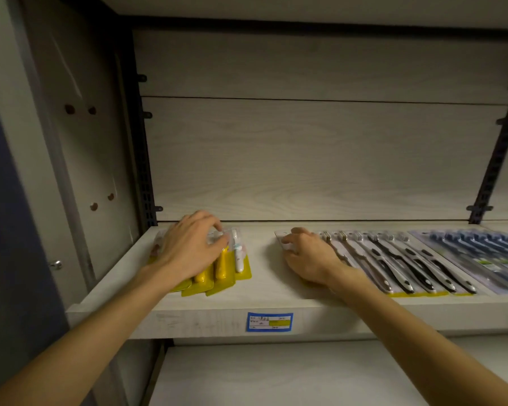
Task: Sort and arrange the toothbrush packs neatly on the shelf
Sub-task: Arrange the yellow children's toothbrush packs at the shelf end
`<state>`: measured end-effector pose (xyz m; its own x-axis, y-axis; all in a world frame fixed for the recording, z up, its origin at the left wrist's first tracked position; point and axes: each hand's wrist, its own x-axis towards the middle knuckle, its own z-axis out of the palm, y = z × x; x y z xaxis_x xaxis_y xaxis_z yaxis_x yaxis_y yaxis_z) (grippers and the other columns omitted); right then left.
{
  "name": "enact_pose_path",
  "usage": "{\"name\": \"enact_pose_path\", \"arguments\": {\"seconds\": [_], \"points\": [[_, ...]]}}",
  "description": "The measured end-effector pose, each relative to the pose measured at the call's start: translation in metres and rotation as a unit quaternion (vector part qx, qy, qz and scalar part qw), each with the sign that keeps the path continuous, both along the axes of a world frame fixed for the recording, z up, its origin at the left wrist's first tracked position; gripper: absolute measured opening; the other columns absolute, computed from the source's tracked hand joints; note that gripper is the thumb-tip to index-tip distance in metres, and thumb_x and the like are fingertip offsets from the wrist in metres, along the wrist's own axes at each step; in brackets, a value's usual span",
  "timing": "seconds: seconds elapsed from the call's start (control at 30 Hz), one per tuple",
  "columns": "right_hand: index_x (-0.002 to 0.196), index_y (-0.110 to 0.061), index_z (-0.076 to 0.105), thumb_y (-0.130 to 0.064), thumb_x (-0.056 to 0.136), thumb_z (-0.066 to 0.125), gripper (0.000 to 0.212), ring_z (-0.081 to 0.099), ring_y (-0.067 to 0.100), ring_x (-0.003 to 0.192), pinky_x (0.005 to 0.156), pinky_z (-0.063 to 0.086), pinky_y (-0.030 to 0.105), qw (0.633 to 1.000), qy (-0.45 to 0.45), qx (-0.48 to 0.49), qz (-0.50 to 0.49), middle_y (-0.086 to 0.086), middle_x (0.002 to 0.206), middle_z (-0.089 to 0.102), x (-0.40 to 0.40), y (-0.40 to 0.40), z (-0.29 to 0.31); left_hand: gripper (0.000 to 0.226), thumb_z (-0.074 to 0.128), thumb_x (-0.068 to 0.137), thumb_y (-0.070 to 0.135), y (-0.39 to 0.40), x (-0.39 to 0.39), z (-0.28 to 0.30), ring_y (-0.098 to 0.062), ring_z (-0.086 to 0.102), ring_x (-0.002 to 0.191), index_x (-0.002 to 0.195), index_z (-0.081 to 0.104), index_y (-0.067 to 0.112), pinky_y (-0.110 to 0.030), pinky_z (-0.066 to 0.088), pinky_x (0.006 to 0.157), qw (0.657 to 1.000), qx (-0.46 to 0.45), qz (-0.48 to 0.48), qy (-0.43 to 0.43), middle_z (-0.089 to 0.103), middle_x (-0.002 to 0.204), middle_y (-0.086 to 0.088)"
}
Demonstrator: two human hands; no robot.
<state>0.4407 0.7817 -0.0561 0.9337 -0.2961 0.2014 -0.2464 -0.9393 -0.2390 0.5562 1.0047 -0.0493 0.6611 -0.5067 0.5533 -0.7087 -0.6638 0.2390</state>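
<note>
Several yellow-backed toothbrush packs [220,273] lie fanned out and overlapping at the left end of the pale wooden shelf [264,291]. My left hand [188,249] rests palm-down on top of them, fingers curled over their upper ends. To the right, a wide pack of black-and-white toothbrushes [405,262] lies flat. My right hand [308,256] presses on its left edge, fingertips on the clear corner of the pack. Further right lies a pack of dark blue toothbrushes [481,250].
A blue and yellow price label [269,321] is stuck on the shelf's front edge. Bare shelf shows between the two groups of packs. A lower shelf [276,373] sits below. Black slotted uprights [145,171] flank the wooden back panel.
</note>
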Motion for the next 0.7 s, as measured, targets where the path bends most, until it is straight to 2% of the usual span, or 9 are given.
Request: {"name": "enact_pose_path", "arguments": {"seconds": [0.07,0.13,0.23,0.33,0.43,0.57,0.7], "points": [[0.143,-0.018,0.054,-0.025,0.1,0.046,0.045,0.051,0.031,0.127,0.103,0.046,0.041,1.0,0.004,0.01,0.008,0.005,0.151,0.044,0.004,0.005,0.003,0.038,0.052,0.092,0.06,-0.013,-0.003,0.002,-0.016,0.052,0.112,0.114,0.062,0.031,-0.034,0.042,0.085,0.994,0.064,-0.017,0.081,0.055,0.123,0.009],[0.144,-0.019,0.053,-0.024,0.099,0.046,0.045,0.052,0.03,0.126,0.102,0.047,0.041,1.0,0.012,0.018,0.018,0.005,0.149,0.046,0.008,0.01,0.005,0.049,0.05,0.091,0.065,-0.022,-0.001,-0.001,-0.02,0.053,0.113,0.123,0.058,0.029,-0.039,0.046,0.091,0.986,0.114,-0.017,0.123,0.055,0.127,0.004],[0.143,-0.017,0.052,-0.024,0.099,0.046,0.045,0.05,0.032,0.126,0.105,0.044,0.042,0.998,0.035,0.001,0.043,0.008,0.146,0.046,0.012,0.017,0.004,0.056,0.046,0.089,0.07,-0.026,0.003,-0.005,-0.023,0.053,0.115,0.125,0.056,0.029,-0.041,0.046,0.093,0.982,0.141,0.001,0.127,0.053,0.132,0.003],[0.143,-0.018,0.051,-0.026,0.101,0.043,0.044,0.048,0.034,0.128,0.106,0.042,0.041,0.998,0.038,-0.021,0.041,0.01,0.148,0.043,0.015,0.023,0.001,0.058,0.044,0.087,0.075,-0.031,0.001,-0.004,-0.023,0.055,0.108,0.118,0.056,0.028,-0.037,0.045,0.085,0.978,0.168,0.022,0.122,0.053,0.126,0.002],[0.148,-0.018,0.046,-0.027,0.102,0.042,0.047,0.045,0.033,0.133,0.111,0.039,0.042,0.999,0.02,-0.017,0.035,0.009,0.155,0.037,0.016,0.027,-0.002,0.055,0.044,0.084,0.079,-0.038,-0.003,-0.002,-0.023,0.057,0.1,0.108,0.053,0.03,-0.037,0.047,0.082,0.975,0.197,0.042,0.095,0.056,0.117,0.001],[0.149,-0.015,0.042,-0.025,0.101,0.045,0.049,0.052,0.031,0.127,0.107,0.043,0.039,0.999,-0.013,0.017,0.032,0.006,0.153,0.041,0.014,0.03,-0.003,0.042,0.046,0.09,0.066,-0.043,-0.01,-0.007,-0.025,0.057,0.097,0.106,0.049,0.027,-0.04,0.048,0.083,0.979,0.181,0.041,0.085,0.056,0.112,-0.001],[0.148,-0.015,0.044,-0.026,0.101,0.045,0.049,0.056,0.031,0.123,0.104,0.046,0.04,0.999,-0.021,0.03,0.027,0.005,0.152,0.043,0.011,0.03,-0.004,0.031,0.045,0.095,0.056,-0.046,-0.014,-0.008,-0.024,0.056,0.09,0.091,0.046,0.025,-0.041,0.048,0.085,0.983,0.156,0.051,0.083,0.053,0.104,-0.002]]}}
